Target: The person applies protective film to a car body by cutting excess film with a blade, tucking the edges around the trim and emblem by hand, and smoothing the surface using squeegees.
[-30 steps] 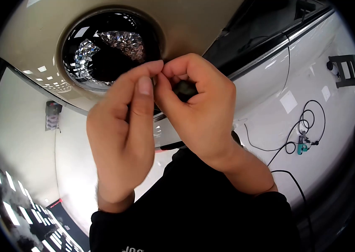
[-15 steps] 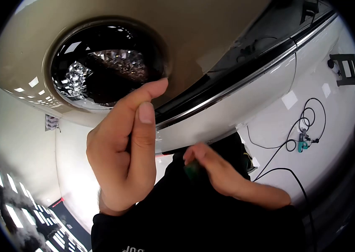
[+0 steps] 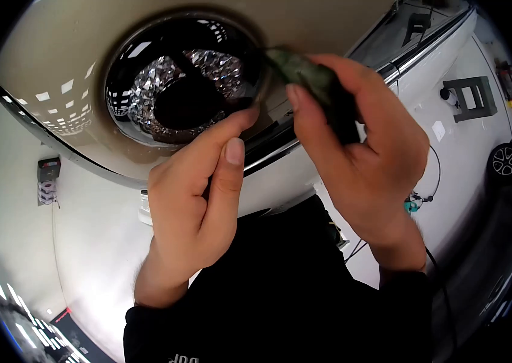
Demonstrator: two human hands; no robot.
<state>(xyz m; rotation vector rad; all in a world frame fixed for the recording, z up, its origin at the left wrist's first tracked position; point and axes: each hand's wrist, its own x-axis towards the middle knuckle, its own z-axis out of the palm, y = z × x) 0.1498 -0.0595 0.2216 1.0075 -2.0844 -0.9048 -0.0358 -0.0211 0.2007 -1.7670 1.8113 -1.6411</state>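
Note:
A round car lamp (image 3: 186, 115) with sparkling facets behind a glossy cover sits in the beige body panel (image 3: 304, 21). My left hand (image 3: 198, 187) is closed, with the thumb pressed near the bent index finger. That fingertip is at the lamp's lower right edge; anything pinched there is hidden. My right hand (image 3: 368, 130) grips a dark green and black piece (image 3: 307, 75) between thumb and fingers. Its blurred tip is close to the lamp's right edge, and I cannot tell whether it touches.
A chrome trim strip (image 3: 431, 45) runs along the car to the upper right. A dark grey step stool (image 3: 471, 100) stands on the white floor, near a black cable (image 3: 439, 175) and a teal tool (image 3: 412, 204). Another car's wheel (image 3: 506, 160) is at far right.
My right hand has risen from in front of my body to the lamp's right side, bringing the green piece along. My left hand stays closed at the lamp's edge while the view has shifted.

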